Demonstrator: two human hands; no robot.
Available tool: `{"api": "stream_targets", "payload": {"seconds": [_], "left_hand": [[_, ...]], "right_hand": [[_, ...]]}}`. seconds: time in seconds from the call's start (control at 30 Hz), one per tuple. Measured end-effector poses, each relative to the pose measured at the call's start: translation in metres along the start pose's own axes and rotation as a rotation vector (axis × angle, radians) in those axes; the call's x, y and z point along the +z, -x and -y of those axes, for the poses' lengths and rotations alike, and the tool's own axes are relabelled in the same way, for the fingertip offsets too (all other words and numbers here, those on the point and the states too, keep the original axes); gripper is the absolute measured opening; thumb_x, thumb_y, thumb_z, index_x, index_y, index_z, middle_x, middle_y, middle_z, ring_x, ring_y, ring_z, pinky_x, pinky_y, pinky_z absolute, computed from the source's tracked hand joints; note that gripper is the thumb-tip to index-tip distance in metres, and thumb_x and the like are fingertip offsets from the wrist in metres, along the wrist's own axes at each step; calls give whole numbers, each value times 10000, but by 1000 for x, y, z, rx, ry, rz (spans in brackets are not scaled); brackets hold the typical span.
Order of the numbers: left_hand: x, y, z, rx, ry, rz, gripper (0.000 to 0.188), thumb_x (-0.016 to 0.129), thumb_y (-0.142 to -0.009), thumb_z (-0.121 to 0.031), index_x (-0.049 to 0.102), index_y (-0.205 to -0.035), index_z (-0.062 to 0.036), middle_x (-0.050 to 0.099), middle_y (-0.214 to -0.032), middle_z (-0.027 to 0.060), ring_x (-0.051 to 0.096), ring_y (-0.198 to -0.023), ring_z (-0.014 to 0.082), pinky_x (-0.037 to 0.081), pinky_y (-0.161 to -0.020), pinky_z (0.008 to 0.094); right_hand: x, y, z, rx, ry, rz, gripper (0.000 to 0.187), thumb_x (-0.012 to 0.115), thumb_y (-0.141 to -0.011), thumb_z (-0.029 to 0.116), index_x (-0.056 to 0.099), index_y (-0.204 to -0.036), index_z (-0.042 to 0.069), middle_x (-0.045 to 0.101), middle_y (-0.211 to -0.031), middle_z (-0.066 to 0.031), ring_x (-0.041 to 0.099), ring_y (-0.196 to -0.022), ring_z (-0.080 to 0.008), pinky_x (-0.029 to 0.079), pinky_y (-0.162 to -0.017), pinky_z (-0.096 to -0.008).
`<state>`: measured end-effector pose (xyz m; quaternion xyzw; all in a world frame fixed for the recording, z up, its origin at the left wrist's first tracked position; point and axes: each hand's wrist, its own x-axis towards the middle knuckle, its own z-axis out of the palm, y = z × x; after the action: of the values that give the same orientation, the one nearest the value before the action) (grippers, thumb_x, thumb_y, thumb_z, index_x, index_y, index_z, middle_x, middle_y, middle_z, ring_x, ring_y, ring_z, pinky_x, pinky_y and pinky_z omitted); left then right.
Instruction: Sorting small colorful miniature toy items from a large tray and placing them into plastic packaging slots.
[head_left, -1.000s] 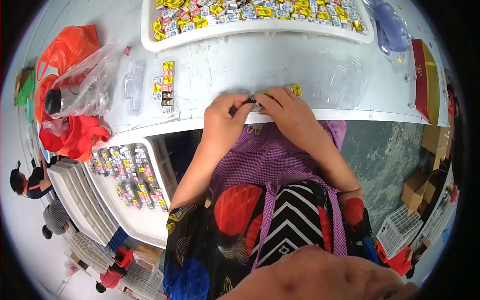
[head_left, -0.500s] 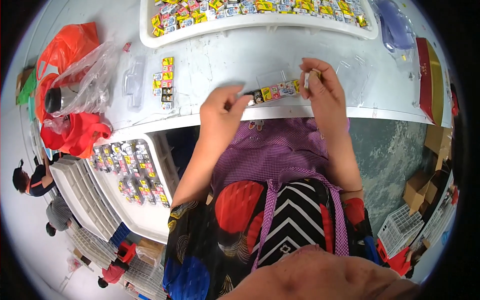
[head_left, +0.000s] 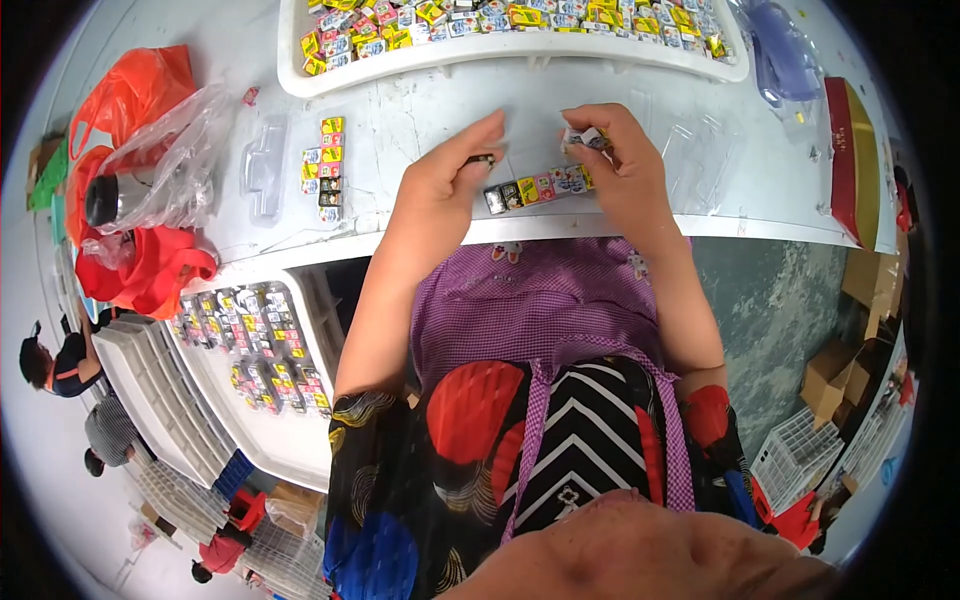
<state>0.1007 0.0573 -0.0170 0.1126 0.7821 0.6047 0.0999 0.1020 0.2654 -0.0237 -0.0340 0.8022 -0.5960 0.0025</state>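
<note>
A row of small printed boxes in black, yellow, pink and white lies near the table's front edge, between my hands. Just left of and above it, my left hand has its index finger stretched out, while a small dark box sits between the thumb and the curled fingers. Above the row's right end, my right hand pinches small white boxes in its fingertips; their exact number is hard to make out. A clear plastic sheet or tray behind the row is partly hidden by my hands.
A white tray full of small boxes stands at the back. Left lie a short block of boxes, a clear plastic shell and bags with a bottle. Packed sets fill a lower tray. Clear shells lie right.
My left hand has risen off the row's left end, its index finger straightening. My right hand has shifted slightly up and left, turning the white boxes into view.
</note>
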Motion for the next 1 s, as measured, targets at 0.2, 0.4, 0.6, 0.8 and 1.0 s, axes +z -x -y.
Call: {"api": "stream_targets", "payload": {"seconds": [0.2,0.4,0.6,0.8,1.0], "left_hand": [[-3,-15,-16,-87,-206,11,540,610,-843,35,506,-1347,-128,656,-1094,83,602,-863,117,488,-813,267],[13,-21,-10,109,-266,51,535,601,-814,44,512,-1312,-129,631,-936,163,627,-850,277,514,-758,344],[14,-29,-11,88,-398,149,563,572,-786,52,525,-1306,-158,611,-834,138,589,-782,287,497,-713,386],[17,-23,-11,242,-688,118,574,558,-754,34,544,-1299,-145,620,-777,99,569,-765,258,476,-719,346],[18,-9,17,543,-857,-39,534,583,-746,-10,551,-1275,-75,685,-921,70,562,-1057,256,365,-904,385]], "right_hand": [[2,-5,5,-7,114,46,319,598,-809,-66,607,-1094,78,603,-1039,-37,574,-964,-152,459,-828,-268],[16,-6,-6,-100,104,97,331,567,-804,-85,604,-1094,70,600,-1030,-71,587,-947,-193,476,-820,-307],[18,-5,-11,-277,424,76,335,550,-782,-83,573,-1095,35,590,-1006,-125,529,-975,-321,446,-852,-395],[13,-2,-8,-308,553,95,303,581,-765,-60,565,-1055,26,612,-983,-120,521,-981,-327,434,-855,-410],[10,-4,-15,-356,469,77,290,601,-755,-57,578,-1030,33,628,-999,-120,538,-933,-334,454,-825,-411]]}}
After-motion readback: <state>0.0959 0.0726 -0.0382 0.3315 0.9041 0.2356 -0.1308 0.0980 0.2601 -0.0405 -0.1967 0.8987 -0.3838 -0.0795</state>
